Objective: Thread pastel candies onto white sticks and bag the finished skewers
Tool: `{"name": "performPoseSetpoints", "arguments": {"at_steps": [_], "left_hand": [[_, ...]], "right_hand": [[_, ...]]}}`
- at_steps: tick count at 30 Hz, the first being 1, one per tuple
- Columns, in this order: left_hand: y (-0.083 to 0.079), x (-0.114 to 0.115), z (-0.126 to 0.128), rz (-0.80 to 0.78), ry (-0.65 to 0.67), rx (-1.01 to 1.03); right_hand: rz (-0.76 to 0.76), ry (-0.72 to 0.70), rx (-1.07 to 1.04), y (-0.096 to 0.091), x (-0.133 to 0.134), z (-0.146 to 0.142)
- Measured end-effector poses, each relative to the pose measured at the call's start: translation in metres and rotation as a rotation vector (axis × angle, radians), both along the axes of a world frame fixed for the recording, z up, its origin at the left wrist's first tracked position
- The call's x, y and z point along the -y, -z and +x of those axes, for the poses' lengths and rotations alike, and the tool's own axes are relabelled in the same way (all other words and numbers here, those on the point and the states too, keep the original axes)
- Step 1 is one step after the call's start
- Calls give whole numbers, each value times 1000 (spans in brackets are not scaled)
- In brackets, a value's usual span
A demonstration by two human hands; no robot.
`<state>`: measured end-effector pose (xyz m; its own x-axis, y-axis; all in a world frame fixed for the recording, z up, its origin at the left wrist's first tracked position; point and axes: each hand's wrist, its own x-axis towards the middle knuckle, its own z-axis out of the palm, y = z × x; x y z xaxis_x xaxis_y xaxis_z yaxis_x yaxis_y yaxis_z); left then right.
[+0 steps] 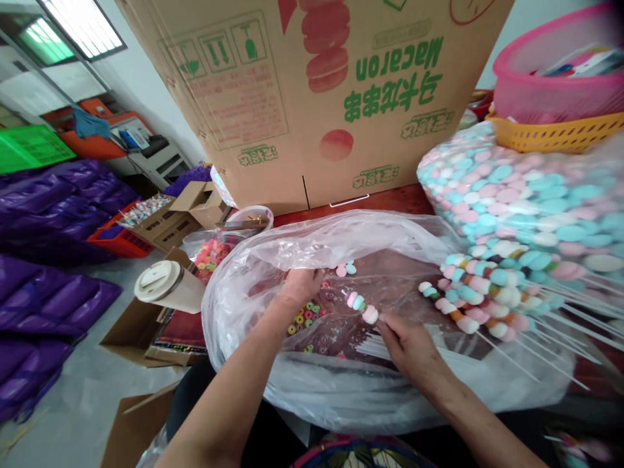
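Reaching forward, the left hand point(303, 287) slants down, grip unclear; the right hand point(408, 346) clamps a marshmallow skewer point(359, 303).

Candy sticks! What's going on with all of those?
A person's right hand holds a stick of puffy sweets in pink, blue and white. Their left hand is down among small coloured rings on clear plastic; what its fingertips touch is hard to see. Bare white sticks lie near the right hand. Over to the right, a pile of filled sticks lies by a big bag of sweets.
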<state>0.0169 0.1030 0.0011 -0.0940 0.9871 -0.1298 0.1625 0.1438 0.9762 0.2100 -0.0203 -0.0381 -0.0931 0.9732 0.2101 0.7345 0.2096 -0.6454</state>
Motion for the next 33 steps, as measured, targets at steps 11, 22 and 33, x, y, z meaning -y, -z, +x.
{"name": "performPoseSetpoints", "arguments": {"at_steps": [11,22,33], "left_hand": [[14,82,10,247,104,-147],[-3,82,35,-291,53,948],[17,84,72,-372,-154,1102]], "right_hand": [[95,11,142,-9,8,-15],[13,-71,-147,-24,12,-34],[-74,0,51,-3,0,-32]]}}
